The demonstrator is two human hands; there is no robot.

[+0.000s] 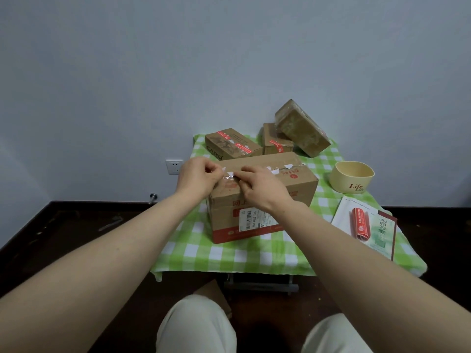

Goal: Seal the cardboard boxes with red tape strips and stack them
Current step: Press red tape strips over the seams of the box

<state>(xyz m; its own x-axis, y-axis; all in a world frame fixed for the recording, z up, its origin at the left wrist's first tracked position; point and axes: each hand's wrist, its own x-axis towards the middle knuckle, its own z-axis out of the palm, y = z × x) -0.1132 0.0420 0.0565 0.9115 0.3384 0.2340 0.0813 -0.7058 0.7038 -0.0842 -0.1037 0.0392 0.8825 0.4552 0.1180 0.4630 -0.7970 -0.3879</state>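
surface: green checked cloth (229, 253); pale wall (229, 59)
around: cream bowl (351, 179) right of big box (224, 210); small boxes (229, 143) behind
hands: left hand (196, 178), right hand (262, 187) pinch tape strip (225, 176) (on box)

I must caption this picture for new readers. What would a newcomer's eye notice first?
First, the left hand and right hand pinching a shiny strip on top of the large cardboard box in the middle of the green checked cloth. Next, the small box leaning tilted on another at the back, and the cream bowl at the right.
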